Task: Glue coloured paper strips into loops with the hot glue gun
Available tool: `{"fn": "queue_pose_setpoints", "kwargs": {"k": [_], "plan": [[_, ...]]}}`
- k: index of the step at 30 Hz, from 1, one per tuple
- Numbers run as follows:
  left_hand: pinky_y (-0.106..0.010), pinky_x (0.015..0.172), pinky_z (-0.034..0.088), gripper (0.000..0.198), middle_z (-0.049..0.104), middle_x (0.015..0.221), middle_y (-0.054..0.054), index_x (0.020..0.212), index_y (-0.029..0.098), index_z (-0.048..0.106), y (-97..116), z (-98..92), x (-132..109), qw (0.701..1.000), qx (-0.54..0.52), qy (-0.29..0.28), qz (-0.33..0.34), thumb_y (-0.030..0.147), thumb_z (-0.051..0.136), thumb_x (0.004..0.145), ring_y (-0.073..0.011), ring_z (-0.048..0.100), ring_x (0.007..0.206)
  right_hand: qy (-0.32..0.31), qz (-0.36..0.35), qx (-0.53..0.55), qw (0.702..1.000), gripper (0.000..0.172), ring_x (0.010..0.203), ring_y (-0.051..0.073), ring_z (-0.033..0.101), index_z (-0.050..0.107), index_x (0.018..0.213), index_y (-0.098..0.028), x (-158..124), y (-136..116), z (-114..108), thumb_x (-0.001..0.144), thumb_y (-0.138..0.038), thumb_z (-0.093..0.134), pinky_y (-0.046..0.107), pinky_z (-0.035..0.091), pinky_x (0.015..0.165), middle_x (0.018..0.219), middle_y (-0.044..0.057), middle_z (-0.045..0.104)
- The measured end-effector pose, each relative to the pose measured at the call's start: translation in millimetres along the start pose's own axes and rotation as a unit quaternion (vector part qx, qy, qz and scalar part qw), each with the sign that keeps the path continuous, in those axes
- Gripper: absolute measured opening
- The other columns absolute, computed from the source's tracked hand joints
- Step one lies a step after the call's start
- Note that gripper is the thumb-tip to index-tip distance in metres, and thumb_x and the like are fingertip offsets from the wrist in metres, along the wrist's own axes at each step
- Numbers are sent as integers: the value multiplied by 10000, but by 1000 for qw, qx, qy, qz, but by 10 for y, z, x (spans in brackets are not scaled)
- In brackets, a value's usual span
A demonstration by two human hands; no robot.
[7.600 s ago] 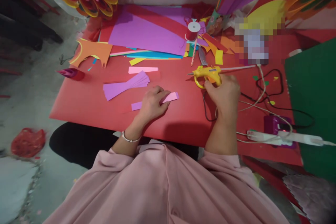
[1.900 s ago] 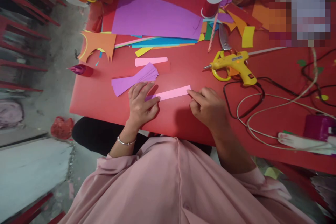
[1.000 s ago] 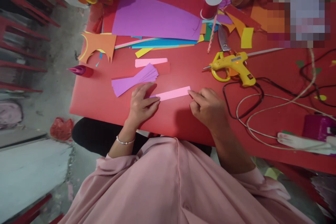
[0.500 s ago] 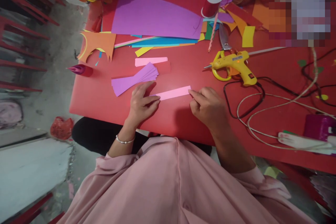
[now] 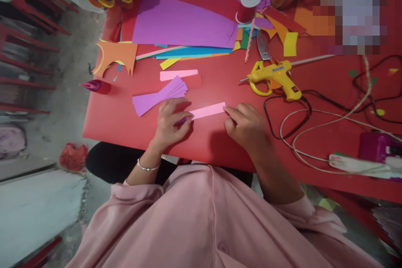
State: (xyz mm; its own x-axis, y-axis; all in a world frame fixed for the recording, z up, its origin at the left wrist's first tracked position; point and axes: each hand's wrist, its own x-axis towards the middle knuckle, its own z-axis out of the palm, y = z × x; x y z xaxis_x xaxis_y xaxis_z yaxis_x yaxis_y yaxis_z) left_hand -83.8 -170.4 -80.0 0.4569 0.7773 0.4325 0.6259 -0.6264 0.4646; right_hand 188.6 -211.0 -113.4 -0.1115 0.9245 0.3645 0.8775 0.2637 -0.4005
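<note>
A pink paper strip (image 5: 207,111) lies between my hands, tilted slightly up to the right. My left hand (image 5: 172,121) pinches its left end between thumb and fingers, where a bit of purple shows under the fingertips. At the other end, my right hand (image 5: 246,125) is closed on the strip's tip with thumb and index finger. Just beyond my left hand, several purple paper strips (image 5: 160,96) are fanned out, partly over red paper. More pink strips (image 5: 179,75) sit stacked behind them.
On the red table (image 5: 109,125), a yellow glue gun (image 5: 276,77) rests over scissors (image 5: 264,46), with cables (image 5: 292,134) looping at right. A thread spool (image 5: 248,6), a large purple sheet (image 5: 188,21) and orange paper scraps (image 5: 117,56) lie farther back. A pixelated patch hides the upper right.
The view has shifted slightly, so the table items at right appear a little farther left. Both hands keep their hold on the pink strip; a little more purple shows at my left fingertips.
</note>
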Motion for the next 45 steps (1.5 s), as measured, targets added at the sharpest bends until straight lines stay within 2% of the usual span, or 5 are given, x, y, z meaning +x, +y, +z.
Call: {"fn": "queue_pose_setpoints", "kwargs": {"k": [7, 13, 26, 32, 45], "plan": [[-313, 700, 526, 226, 695, 900, -51, 908, 213, 793, 250, 430, 633, 989, -115, -65, 59, 275, 614, 1031, -152, 659, 770, 18, -12, -3, 1000, 390, 846, 226, 589, 842, 1158, -173, 8, -15, -22, 895, -127, 559, 364, 434, 753, 838, 63, 701], [-283, 630, 467, 186, 694, 887, -38, 950, 214, 801, 203, 701, 677, 991, -80, -106, 28, 192, 617, 939, -146, 650, 727, -8, -2, -13, 1000, 353, 883, 231, 597, 832, 1132, -179, 9, -49, -66, 918, -140, 554, 370, 423, 769, 868, 65, 706], [-289, 624, 446, 186, 686, 826, -20, 979, 209, 785, 165, 784, 622, 993, -78, -82, 39, 180, 644, 861, -154, 620, 714, 9, 37, 68, 997, 423, 872, 221, 646, 784, 1256, -186, 26, -45, -127, 907, -141, 548, 351, 491, 799, 903, 46, 741], [-286, 627, 449, 171, 714, 870, -26, 1002, 205, 783, 146, 771, 628, 992, -81, -87, 43, 207, 659, 884, -149, 629, 717, 33, 22, 61, 997, 313, 799, 210, 618, 831, 1041, -209, -8, -40, -121, 904, -140, 558, 340, 483, 744, 803, 42, 679], [-286, 660, 449, 235, 705, 843, -4, 1094, 202, 687, 129, 733, 658, 988, -97, -117, 28, 334, 746, 908, -150, 635, 721, 35, 36, 56, 997, 256, 760, 209, 618, 817, 985, -173, 25, -25, -113, 914, -169, 572, 340, 487, 718, 780, 55, 683]]}}
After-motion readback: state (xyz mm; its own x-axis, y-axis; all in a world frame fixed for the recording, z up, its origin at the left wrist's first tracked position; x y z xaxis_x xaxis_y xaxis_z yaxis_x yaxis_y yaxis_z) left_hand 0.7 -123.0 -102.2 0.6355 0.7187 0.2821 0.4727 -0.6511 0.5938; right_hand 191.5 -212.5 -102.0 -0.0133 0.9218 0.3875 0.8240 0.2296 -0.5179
